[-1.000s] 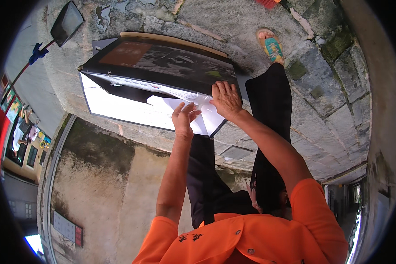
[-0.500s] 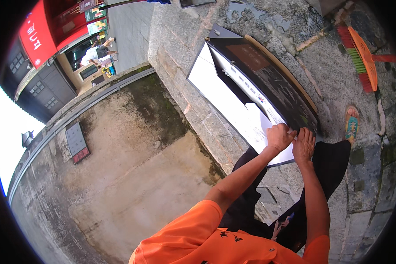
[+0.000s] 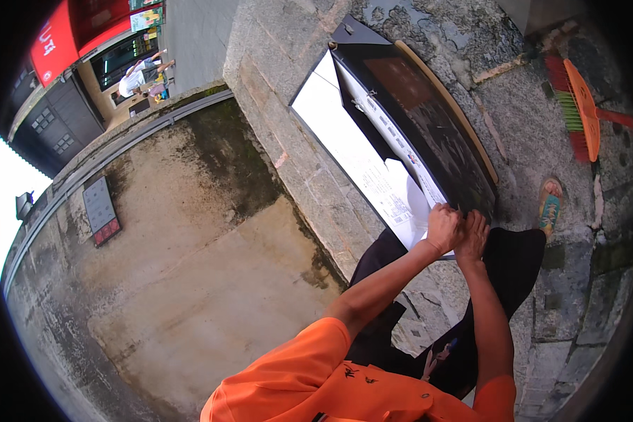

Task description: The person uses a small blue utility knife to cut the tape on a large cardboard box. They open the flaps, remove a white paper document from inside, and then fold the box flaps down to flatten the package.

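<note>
A wide, flat black case lies open across my lap and the stone ledge, its dark, scuffed panel tilted up. Inside is a large white sheet with faint print, curling upward near my hands. My left hand is closed at the near end of the sheet, where its fingers seem to pinch the edge. Right beside it, my right hand has bent fingers over the near edge of the dark panel. Both hands hide the spot where sheet and panel meet.
A broom with an orange head lies at the far right on stone paving, near my sandalled foot. At left is a sunken concrete area with a grey-and-red panel. People are by a red shopfront.
My hands have come closer together at the near edge of the case. The white sheet now curls more beside my left hand. The whole view has shifted slightly.
</note>
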The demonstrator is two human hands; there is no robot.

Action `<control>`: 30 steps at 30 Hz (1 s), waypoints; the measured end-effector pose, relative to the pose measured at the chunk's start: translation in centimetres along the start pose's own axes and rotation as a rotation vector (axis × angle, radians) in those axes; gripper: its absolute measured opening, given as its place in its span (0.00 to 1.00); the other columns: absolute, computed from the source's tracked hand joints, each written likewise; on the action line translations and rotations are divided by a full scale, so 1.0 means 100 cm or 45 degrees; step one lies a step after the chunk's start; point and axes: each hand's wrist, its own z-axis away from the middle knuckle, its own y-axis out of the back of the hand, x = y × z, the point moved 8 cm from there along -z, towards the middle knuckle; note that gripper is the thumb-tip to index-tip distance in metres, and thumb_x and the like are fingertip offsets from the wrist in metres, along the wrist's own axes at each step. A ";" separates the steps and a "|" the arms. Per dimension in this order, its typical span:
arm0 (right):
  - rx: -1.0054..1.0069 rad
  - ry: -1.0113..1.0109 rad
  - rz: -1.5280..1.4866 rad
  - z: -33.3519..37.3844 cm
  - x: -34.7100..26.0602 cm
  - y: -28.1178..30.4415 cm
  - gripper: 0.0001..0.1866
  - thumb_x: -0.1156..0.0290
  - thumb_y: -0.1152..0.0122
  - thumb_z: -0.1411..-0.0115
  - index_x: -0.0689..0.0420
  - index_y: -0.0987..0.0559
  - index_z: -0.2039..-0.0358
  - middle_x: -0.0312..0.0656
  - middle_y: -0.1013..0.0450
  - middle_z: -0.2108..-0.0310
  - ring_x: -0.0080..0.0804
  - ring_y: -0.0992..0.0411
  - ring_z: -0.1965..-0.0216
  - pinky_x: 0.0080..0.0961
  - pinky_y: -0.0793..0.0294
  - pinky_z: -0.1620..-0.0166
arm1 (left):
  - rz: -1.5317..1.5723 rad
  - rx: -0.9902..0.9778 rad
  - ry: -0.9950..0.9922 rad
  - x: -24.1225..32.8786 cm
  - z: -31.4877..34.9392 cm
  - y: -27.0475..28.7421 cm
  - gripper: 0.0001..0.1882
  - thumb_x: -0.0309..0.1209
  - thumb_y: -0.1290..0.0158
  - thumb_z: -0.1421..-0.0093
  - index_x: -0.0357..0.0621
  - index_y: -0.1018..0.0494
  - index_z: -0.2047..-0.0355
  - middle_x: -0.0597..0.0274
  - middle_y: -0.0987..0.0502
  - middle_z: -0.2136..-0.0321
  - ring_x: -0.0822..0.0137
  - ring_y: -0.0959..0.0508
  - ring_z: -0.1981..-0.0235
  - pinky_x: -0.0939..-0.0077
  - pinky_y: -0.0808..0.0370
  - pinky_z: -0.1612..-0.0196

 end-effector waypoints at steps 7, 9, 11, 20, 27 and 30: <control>-0.044 0.008 -0.078 -0.005 -0.011 0.002 0.20 0.69 0.44 0.48 0.60 0.35 0.56 0.49 0.39 0.50 0.47 0.40 0.48 0.45 0.42 0.51 | 0.100 -0.004 -0.101 0.001 0.006 0.007 0.02 0.26 0.47 0.58 0.44 0.27 0.84 0.58 0.27 0.82 0.53 0.27 0.74 0.60 0.31 0.68; -0.031 0.031 -0.097 -0.003 -0.010 0.004 0.21 0.69 0.44 0.48 0.61 0.35 0.54 0.49 0.39 0.49 0.47 0.41 0.46 0.46 0.42 0.50 | 0.179 -0.002 -0.119 0.000 0.013 0.004 0.02 0.26 0.47 0.58 0.45 0.27 0.84 0.58 0.27 0.82 0.54 0.27 0.74 0.60 0.31 0.68; -0.063 0.023 -0.131 -0.002 -0.007 0.004 0.22 0.70 0.43 0.49 0.61 0.35 0.54 0.48 0.39 0.48 0.47 0.41 0.45 0.46 0.42 0.49 | 0.186 -0.012 -0.109 0.000 0.019 0.000 0.02 0.25 0.47 0.58 0.45 0.28 0.85 0.58 0.26 0.82 0.54 0.27 0.74 0.60 0.31 0.68; -0.265 0.130 -0.345 -0.007 -0.001 0.018 0.37 0.80 0.38 0.58 0.69 0.39 0.45 0.51 0.43 0.43 0.53 0.44 0.44 0.42 0.42 0.44 | 0.169 -0.069 -0.302 0.016 0.043 0.012 0.04 0.20 0.50 0.57 0.42 0.28 0.79 0.58 0.31 0.82 0.56 0.30 0.73 0.64 0.35 0.68; -0.529 -0.204 -0.908 -0.047 -0.003 0.063 0.37 0.57 0.42 0.47 0.70 0.37 0.44 0.59 0.43 0.40 0.50 0.45 0.38 0.33 0.46 0.38 | 0.079 -0.211 -0.312 0.024 0.050 -0.018 0.05 0.25 0.49 0.52 0.42 0.26 0.73 0.60 0.29 0.77 0.59 0.29 0.69 0.65 0.37 0.66; -0.376 -0.027 -0.327 -0.072 -0.040 0.037 0.42 0.48 0.41 0.46 0.68 0.40 0.42 0.60 0.43 0.41 0.56 0.43 0.41 0.46 0.42 0.41 | 0.212 -0.237 -0.199 0.023 0.045 -0.023 0.05 0.27 0.48 0.54 0.42 0.25 0.75 0.54 0.23 0.72 0.54 0.26 0.67 0.61 0.36 0.66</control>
